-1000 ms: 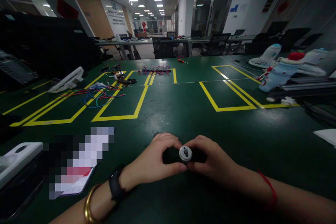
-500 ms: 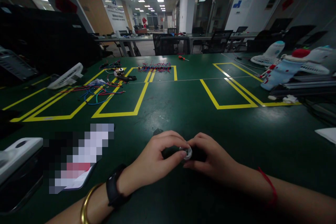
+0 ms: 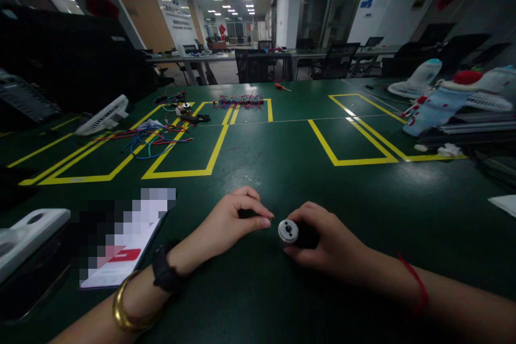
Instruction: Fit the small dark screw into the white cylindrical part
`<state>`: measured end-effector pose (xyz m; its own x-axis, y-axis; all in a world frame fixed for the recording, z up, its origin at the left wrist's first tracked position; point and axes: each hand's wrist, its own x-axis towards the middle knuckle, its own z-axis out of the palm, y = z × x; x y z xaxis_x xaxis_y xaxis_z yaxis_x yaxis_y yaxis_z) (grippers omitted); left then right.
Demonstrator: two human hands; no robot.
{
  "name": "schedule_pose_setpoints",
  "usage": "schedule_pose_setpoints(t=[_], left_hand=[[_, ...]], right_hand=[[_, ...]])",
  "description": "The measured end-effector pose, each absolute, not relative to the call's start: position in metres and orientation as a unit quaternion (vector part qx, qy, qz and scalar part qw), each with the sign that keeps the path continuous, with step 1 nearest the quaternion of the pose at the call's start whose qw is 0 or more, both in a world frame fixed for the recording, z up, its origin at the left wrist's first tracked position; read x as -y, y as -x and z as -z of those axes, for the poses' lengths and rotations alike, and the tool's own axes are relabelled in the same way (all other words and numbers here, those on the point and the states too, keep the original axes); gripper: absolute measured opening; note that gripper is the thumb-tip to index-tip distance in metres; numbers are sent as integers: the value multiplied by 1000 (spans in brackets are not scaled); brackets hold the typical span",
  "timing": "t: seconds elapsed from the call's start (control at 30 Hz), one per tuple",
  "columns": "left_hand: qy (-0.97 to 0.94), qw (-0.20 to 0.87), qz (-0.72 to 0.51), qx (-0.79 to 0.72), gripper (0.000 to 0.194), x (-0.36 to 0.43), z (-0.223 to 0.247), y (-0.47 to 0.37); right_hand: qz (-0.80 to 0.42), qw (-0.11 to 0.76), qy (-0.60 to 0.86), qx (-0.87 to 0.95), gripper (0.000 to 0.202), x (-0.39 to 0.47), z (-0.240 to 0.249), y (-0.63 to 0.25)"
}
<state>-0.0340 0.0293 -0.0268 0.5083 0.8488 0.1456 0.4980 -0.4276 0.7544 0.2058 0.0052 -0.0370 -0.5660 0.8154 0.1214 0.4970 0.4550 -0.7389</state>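
Observation:
My right hand (image 3: 322, 234) grips a small silver motor (image 3: 287, 231), a short metal cylinder, between thumb and fingers. Its round end face is turned towards me and shows a dark centre with two small holes beside it. Just to the left, my left hand (image 3: 234, 217) is closed in a pinch. A tiny dark bit shows at its fingertips, too small to name. A narrow gap separates those fingertips from the motor. Both hands are low over the dark green table (image 3: 258, 172).
A phone-like slab with a blurred screen (image 3: 121, 274) and a white device (image 3: 36, 226) lie to the left. Farther off are loose wires (image 3: 149, 142), a wire bundle (image 3: 237, 101), a screwdriver (image 3: 282, 87), a white fan (image 3: 102, 115) and a blue plush-like item (image 3: 431, 110).
My left hand has drawn back leftwards from the motor, still pinched. The motor's end face is now uncovered and faces me, while my right hand stays nearly in place.

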Motion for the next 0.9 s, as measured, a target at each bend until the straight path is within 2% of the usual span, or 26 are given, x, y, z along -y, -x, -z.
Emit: schedule_pose_setpoints(t=[0.27, 0.43, 0.57, 0.67, 0.77, 0.9], left_hand=[[-844, 298, -175, -411, 14, -30, 36, 33], [-853, 331, -139, -378, 44, -35, 26, 47], [-847, 338, -157, -378, 70, -34, 23, 51], [-844, 314, -161, -403, 76, -26, 23, 49], [-842, 283, -145, -435, 70, -18, 27, 49], [-858, 226, -101, -449, 77, -9, 33, 50]], right_hand=[[-340, 245, 403, 814, 31, -5, 38, -206], [-353, 246, 416, 801, 31, -5, 38, -208], [-368, 244, 421, 792, 33, -6, 41, -208], [-375, 242, 423, 789, 35, -9, 40, -209], [-429, 207, 415, 775, 46, -15, 33, -215], [-533, 161, 372, 743, 67, -23, 23, -227]])
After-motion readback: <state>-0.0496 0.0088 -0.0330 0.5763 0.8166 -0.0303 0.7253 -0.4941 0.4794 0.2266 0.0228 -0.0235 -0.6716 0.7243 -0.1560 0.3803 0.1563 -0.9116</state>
